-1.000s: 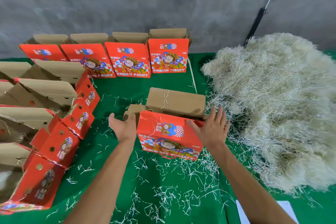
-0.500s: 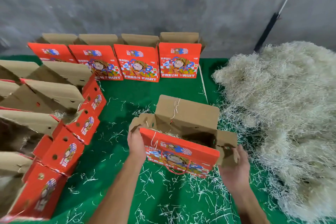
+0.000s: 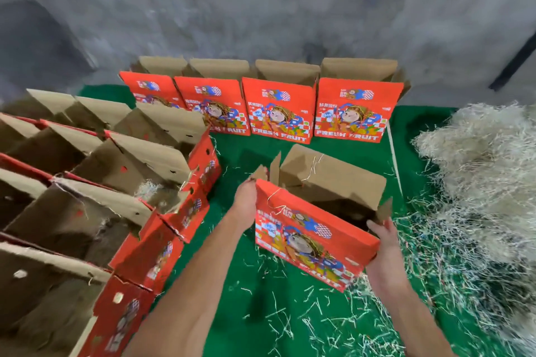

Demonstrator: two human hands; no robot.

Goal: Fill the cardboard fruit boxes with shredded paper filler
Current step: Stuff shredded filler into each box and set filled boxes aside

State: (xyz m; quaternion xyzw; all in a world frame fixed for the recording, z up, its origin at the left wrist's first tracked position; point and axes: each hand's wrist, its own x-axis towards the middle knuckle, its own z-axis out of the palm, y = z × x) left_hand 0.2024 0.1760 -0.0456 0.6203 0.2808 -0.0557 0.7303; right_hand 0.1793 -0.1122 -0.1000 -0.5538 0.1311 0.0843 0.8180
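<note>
Gripping open fruit box (image 3: 313, 236) (tilted): left hand (image 3: 246, 202), right hand (image 3: 384, 252).

Lighting's pretty flat and even, looks like soft overhead light, no harsh glare anywhere. The grey wall (image 3: 261, 9) comes out smeary and mottled, definitely motion blur going on. The open boxes on the left (image 3: 87, 211) are soft and streaky too, with dark shadowy insides. Sharpest bit is the row of red boxes at the back (image 3: 278, 110), you can read the print on two of them. The shredded paper pile (image 3: 478, 182) blurs into mush toward the right edge. Wide-angle lens bends the edges noticeably. Soft shadows on the green cloth (image 3: 261, 313).
</note>
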